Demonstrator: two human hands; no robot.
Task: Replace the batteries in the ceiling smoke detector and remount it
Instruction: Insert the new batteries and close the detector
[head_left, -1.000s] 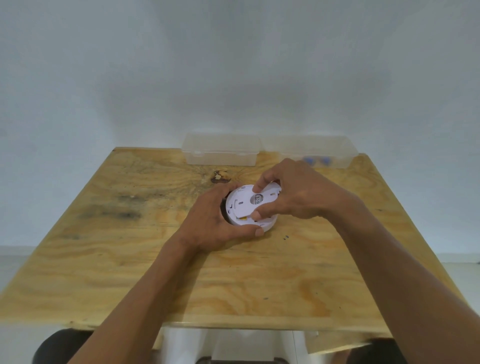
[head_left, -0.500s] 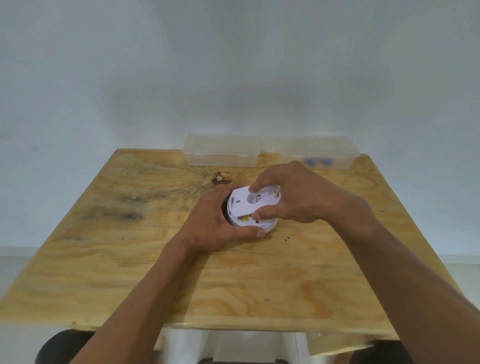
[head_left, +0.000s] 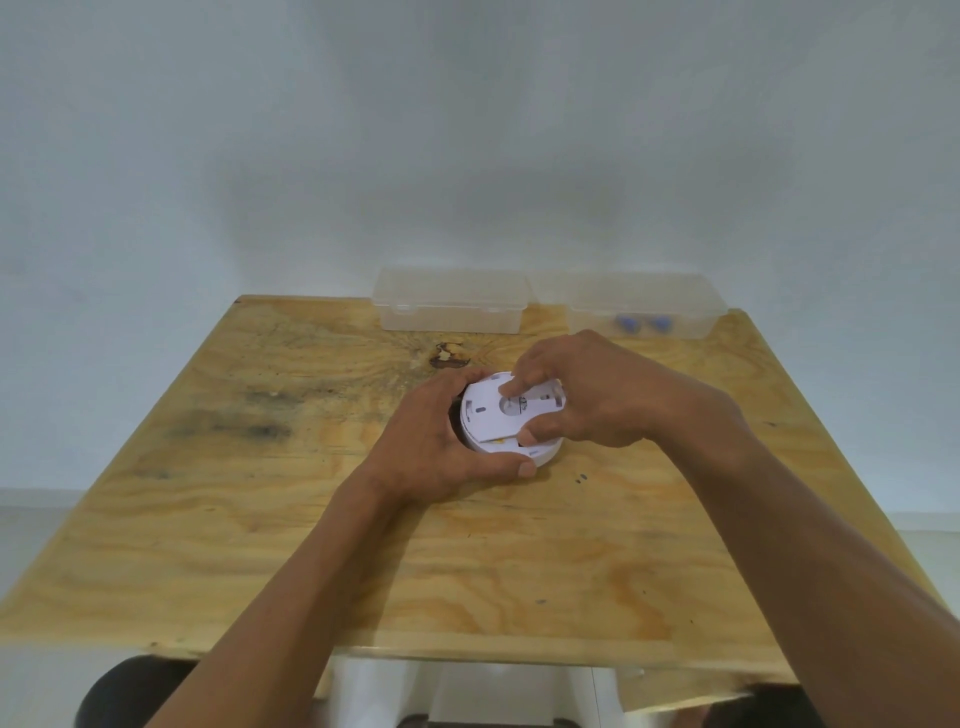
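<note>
A round white smoke detector (head_left: 540, 453) lies back-up on the wooden table (head_left: 260, 545), near its middle. My left hand (head_left: 441, 441) grips the detector's left and near rim, thumb along the front edge. My right hand (head_left: 587, 395) pinches the white mounting plate (head_left: 485, 415) on top of the detector, a finger on the plate and the thumb under its near edge. The plate's near edge is raised, and a gap with a bit of yellow shows beneath it.
Two clear plastic boxes stand at the table's far edge: a left one (head_left: 452, 306) and a right one (head_left: 649, 312) holding two blue batteries (head_left: 641, 325). A white wall rises behind the table.
The mounting plate has lifted at its near edge and shifted slightly on the detector. My right hand's finger has moved onto the plate's centre. My left hand keeps its grip.
</note>
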